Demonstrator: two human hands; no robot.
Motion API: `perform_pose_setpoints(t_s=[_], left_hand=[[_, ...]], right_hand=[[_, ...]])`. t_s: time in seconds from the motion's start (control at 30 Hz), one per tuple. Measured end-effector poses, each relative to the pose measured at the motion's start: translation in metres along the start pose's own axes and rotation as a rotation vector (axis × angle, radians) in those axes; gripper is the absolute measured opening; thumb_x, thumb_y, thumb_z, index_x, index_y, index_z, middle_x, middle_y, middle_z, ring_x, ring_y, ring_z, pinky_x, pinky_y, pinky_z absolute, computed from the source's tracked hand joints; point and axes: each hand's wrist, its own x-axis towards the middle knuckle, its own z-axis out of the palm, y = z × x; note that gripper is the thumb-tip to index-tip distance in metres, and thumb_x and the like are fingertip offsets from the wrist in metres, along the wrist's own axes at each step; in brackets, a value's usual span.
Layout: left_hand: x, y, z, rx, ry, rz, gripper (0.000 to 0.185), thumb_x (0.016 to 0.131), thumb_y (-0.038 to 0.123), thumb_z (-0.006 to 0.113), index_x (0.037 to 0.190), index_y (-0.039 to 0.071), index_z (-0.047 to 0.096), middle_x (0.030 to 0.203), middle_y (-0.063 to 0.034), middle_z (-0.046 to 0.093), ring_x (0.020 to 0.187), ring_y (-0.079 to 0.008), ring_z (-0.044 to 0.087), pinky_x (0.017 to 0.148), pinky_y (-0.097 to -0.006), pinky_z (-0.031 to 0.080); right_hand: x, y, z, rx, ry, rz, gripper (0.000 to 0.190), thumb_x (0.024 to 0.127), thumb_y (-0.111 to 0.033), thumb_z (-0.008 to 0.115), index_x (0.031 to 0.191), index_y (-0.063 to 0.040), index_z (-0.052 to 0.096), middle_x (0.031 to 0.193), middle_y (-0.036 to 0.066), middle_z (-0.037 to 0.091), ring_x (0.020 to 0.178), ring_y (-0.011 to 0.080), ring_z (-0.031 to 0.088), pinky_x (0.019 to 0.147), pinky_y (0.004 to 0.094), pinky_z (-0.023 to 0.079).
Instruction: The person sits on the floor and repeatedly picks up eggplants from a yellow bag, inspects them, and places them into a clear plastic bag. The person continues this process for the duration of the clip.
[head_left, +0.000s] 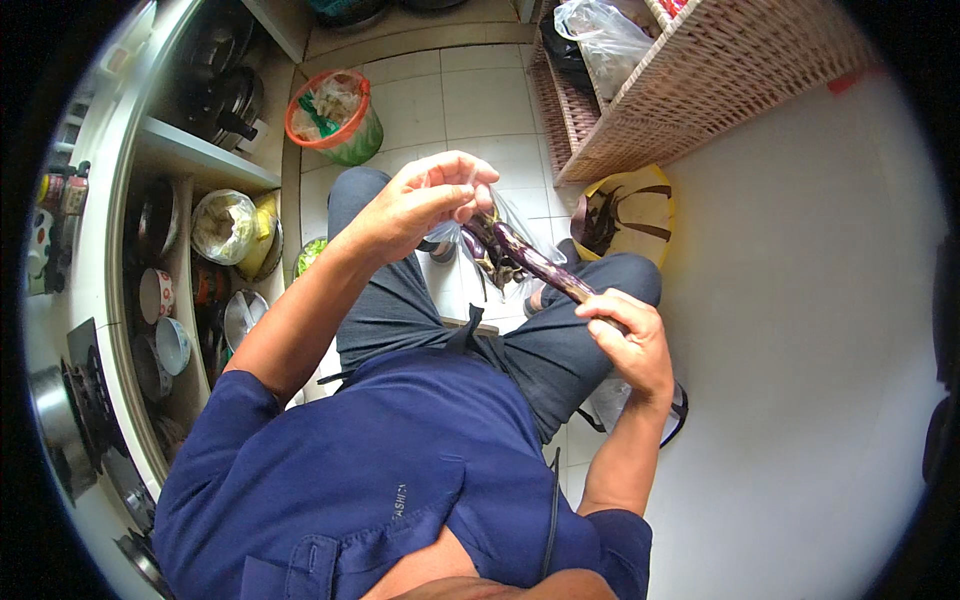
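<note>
A long purple eggplant (541, 264) slants across the space between my knees, its lower end gripped by my right hand (630, 337). My left hand (442, 196) pinches the edge of a clear plastic bag (510, 214) at the eggplant's stem end. Whether its fingers also touch the stem is not plain. More eggplants (480, 247) and some dark, thin pieces hang or lie in the bag, partly behind the long one.
An orange-rimmed bin (362, 124) with a lined inside stands on the tiled floor ahead. A yellow-edged bag (652, 217) with dark strips stands by my right knee, below a wicker shelf (645, 112). Open cabinet shelves (202, 154) at left hold bowls (172, 345) and pans.
</note>
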Motion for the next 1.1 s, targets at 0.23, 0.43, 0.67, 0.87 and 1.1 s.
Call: perform_pose_setpoints(t_s=[0.23, 0.43, 0.67, 0.87, 1.1], left_hand=[[-0.001, 0.009, 0.005, 0.123, -0.036, -0.035, 0.035, 0.105, 0.019, 0.063, 0.134, 0.001, 0.064, 0.107, -0.0011, 0.069, 0.090, -0.0064, 0.056, 0.083, -0.0214, 0.048], [0.005, 0.015, 0.017, 0.176, -0.048, -0.071, 0.034, 0.105, 0.019, 0.062, 0.131, -0.003, 0.064, 0.103, -0.0025, 0.064, 0.085, -0.0063, 0.053, 0.076, -0.0186, 0.042], [0.009, 0.011, 0.008, 0.204, -0.068, -0.123, 0.035, 0.103, 0.023, 0.066, 0.129, -0.001, 0.065, 0.103, -0.0014, 0.064, 0.091, -0.0062, 0.057, 0.079, -0.0189, 0.045], [0.017, 0.001, 0.002, 0.173, -0.050, -0.151, 0.032, 0.103, 0.022, 0.066, 0.127, -0.001, 0.066, 0.105, -0.0011, 0.065, 0.094, -0.0059, 0.059, 0.079, -0.0189, 0.046], [0.027, -0.016, -0.016, 0.183, 0.053, -0.156, 0.032, 0.103, 0.023, 0.067, 0.126, 0.000, 0.066, 0.101, -0.0015, 0.066, 0.088, -0.0066, 0.057, 0.075, -0.0199, 0.043]], right_hand=[[0.033, 0.044, 0.057, 0.143, 0.019, 0.081, 0.022, 0.093, -0.010, 0.068, 0.112, -0.001, 0.075, 0.100, 0.007, 0.076, 0.078, 0.0101, 0.063, 0.068, 0.0275, 0.050], [0.082, 0.069, 0.110, 0.224, 0.007, 0.123, 0.022, 0.102, -0.018, 0.068, 0.118, -0.005, 0.074, 0.082, -0.001, 0.066, 0.074, 0.0058, 0.056, 0.066, 0.0251, 0.047], [0.098, 0.089, 0.124, -0.175, -0.021, -0.029, 0.028, 0.098, -0.029, 0.067, 0.121, -0.015, 0.070, 0.106, 0.017, 0.075, 0.102, 0.0396, 0.072, 0.088, 0.0490, 0.057], [0.105, 0.109, 0.117, -0.335, -0.063, 0.095, 0.050, 0.099, -0.039, 0.067, 0.144, -0.024, 0.053, 0.108, 0.019, 0.075, 0.101, 0.0435, 0.072, 0.084, 0.0546, 0.057], [0.082, 0.085, 0.060, -0.341, 0.012, -0.012, 0.031, 0.095, -0.032, 0.073, 0.120, -0.013, 0.075, 0.103, 0.015, 0.076, 0.095, 0.0362, 0.073, 0.083, 0.0445, 0.057]])
